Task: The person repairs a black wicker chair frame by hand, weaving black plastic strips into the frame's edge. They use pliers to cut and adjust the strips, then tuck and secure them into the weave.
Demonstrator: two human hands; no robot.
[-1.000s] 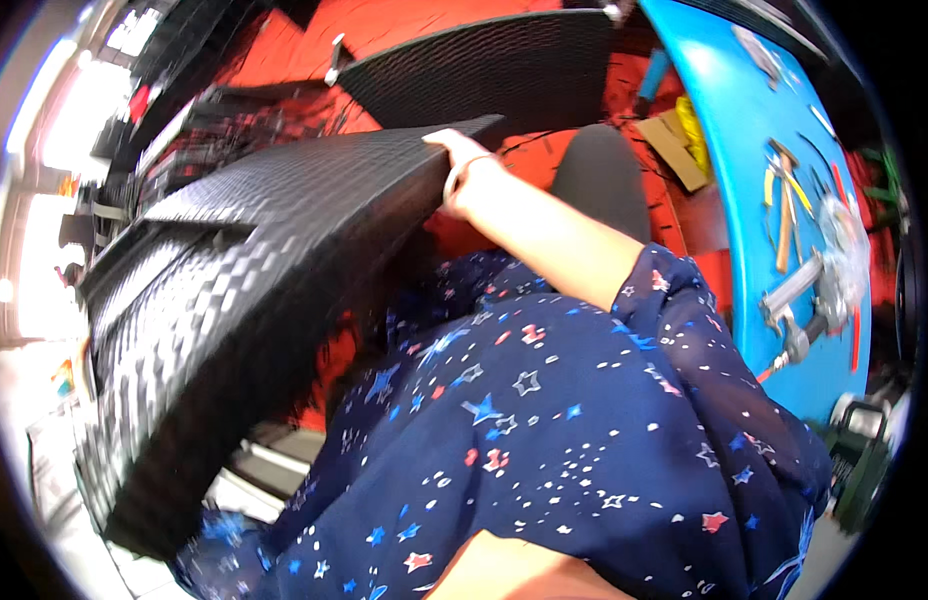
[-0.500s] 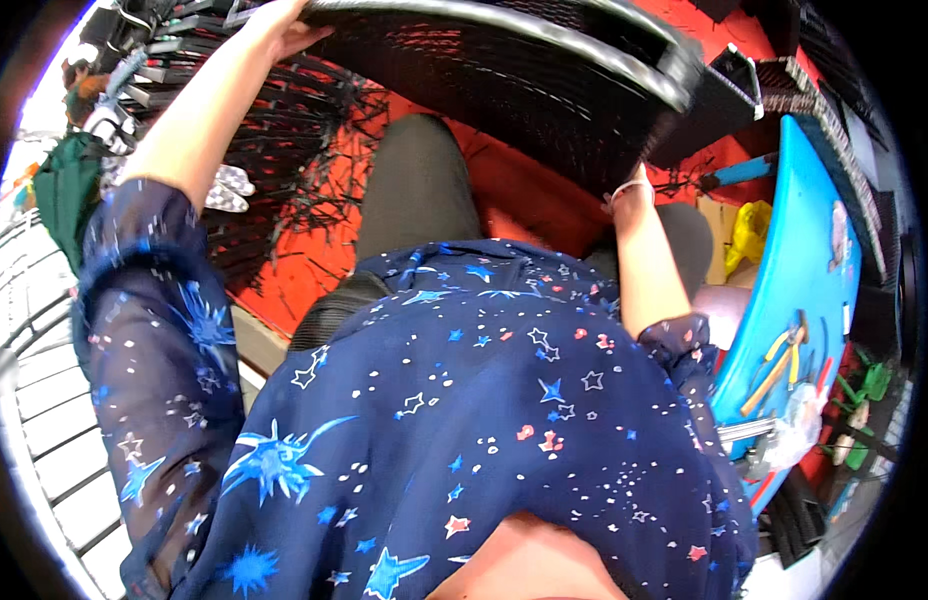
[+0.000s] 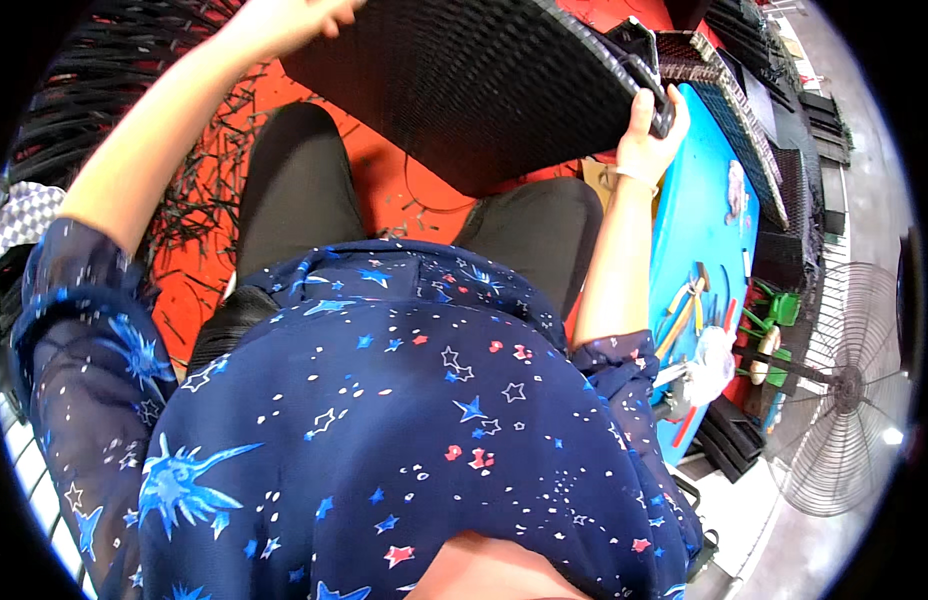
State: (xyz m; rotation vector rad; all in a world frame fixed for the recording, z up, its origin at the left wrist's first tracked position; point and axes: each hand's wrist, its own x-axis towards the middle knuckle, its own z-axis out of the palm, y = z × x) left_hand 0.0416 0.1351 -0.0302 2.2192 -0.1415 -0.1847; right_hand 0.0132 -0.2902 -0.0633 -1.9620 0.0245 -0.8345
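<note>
A black woven wicker panel with a framed edge is held up tilted above my knees. My left hand is at its upper left edge, fingers bent against it, partly cut off by the picture's top. At the panel's right corner, my right hand grips the frame, with thumb and fingers on either side of it. The panel's far side and its upper edge are hidden.
Cut black strips litter the red floor covering. On my right, a blue table bears pliers and a clear plastic bag. Beyond it stand more woven pieces and a large fan.
The panel has turned so its woven face shows more. My right hand has moved from underneath it up to its right corner. The view has swung to the right.
</note>
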